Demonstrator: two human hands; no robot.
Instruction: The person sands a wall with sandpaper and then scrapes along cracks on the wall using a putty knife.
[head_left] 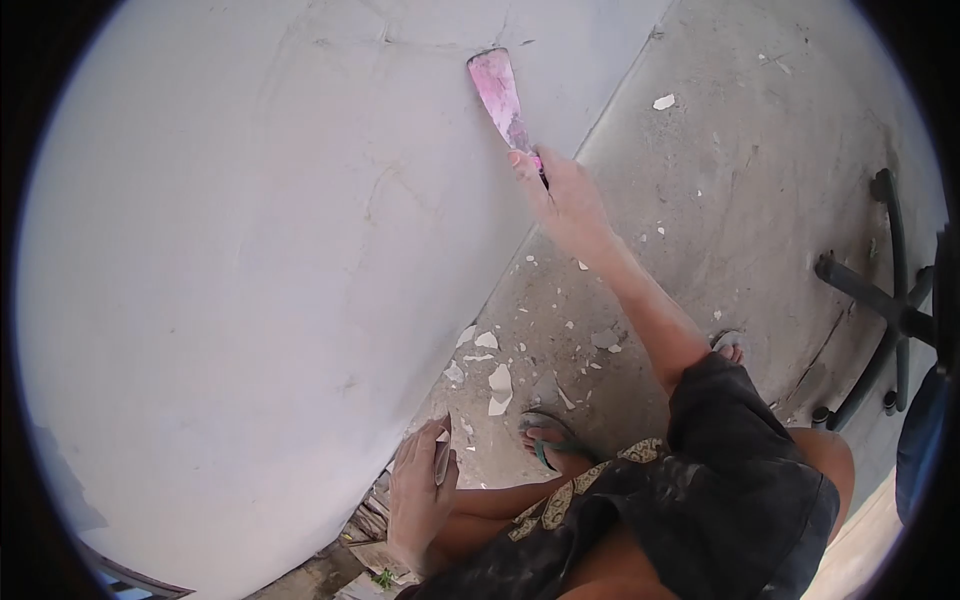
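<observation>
My right hand (570,205) is wrapped round the handle of a putty knife (497,88), whose blade is smeared pink and white. Its blade end lies against the pale grey wall (270,250), by a thin dark crack mark. Low down, beside the wall's bottom edge, my left hand (415,495) is closed on a small flat piece (442,455), brownish with a pale edge. Its exact kind I cannot make out.
Broken white flakes (500,385) lie scattered over the grey concrete floor (740,200). A black chair base (895,310) with castors stands at the right. My sandalled foot (555,448) is close to the flakes. Wood scraps (370,520) lie along the wall's foot.
</observation>
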